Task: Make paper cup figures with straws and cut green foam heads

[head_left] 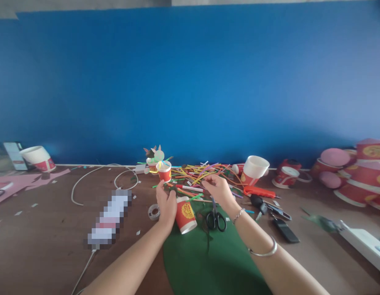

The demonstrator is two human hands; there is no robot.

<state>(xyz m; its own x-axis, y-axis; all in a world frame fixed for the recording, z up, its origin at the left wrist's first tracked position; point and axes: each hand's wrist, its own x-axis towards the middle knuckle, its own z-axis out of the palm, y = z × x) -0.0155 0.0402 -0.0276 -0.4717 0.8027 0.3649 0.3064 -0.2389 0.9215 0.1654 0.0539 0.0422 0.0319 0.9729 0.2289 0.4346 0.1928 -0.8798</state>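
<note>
My left hand (167, 203) is by a small red-and-white paper cup (164, 171), its fingers curled around a small dark piece (172, 189). A larger red cup with a yellow print (186, 215) lies tilted just right of that hand, a green straw (195, 197) by its top. My right hand (217, 189) hovers at the near edge of a pile of coloured strips (205, 171), thumb and forefinger pinched together; whatever is between them is too small to name. Black-handled scissors (216, 220) lie below it on dark green paper (214, 262).
A tape roll (153, 212), a charging phone (109, 219) and a white cable lie left. To the right are a white-and-red cup (254, 170), an orange tool (259, 191), keys (258, 203), a black case (286, 230) and stacked red cups (358, 176).
</note>
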